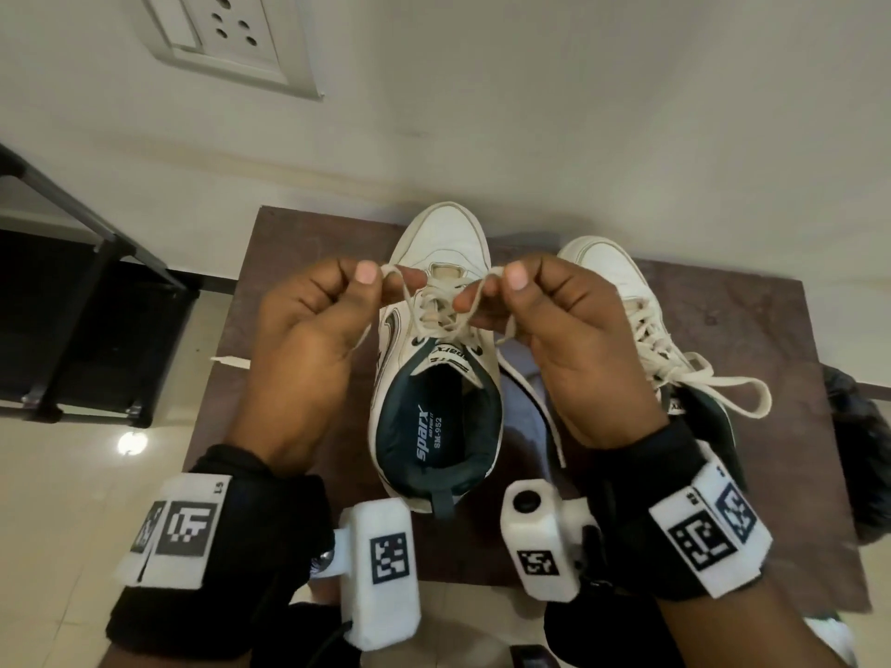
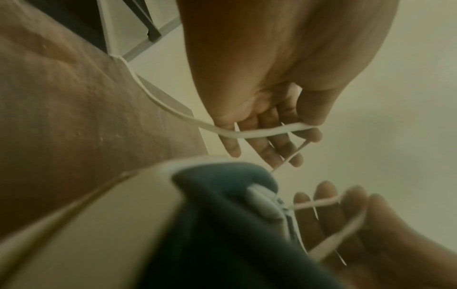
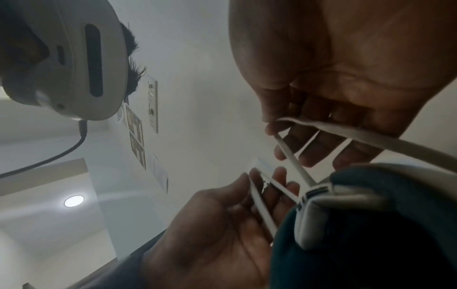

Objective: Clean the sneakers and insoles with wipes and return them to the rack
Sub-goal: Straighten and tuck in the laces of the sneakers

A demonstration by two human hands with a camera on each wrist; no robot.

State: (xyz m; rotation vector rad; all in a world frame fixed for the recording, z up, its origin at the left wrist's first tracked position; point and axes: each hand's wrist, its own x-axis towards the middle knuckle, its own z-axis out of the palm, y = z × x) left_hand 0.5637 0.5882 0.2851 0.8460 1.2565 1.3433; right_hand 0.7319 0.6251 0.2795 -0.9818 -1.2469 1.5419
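White lace (image 1: 436, 301) loops are pinched one in each hand, left hand (image 1: 308, 330) and right hand (image 1: 559, 330), thumb against curled fingers, above the near sneaker (image 1: 436, 407) mid-board (image 1: 771, 330) (second sneaker (image 1: 622, 286) toward the right edge). Risk, as I judge it: uneven pull slips a loop or drags the shoe off the near edge.

Two sneakers (image 1: 436, 359) (image 1: 641, 320) on one worktop (image 1: 771, 330). Two hands, left hand (image 1: 308, 349) and right hand (image 1: 573, 344), each pinching one lace loop (image 1: 400, 277) (image 1: 477, 291). One rack (image 1: 91, 301). One wall socket (image 1: 226, 36). Two wrist cameras (image 1: 381, 566) (image 1: 540, 542).
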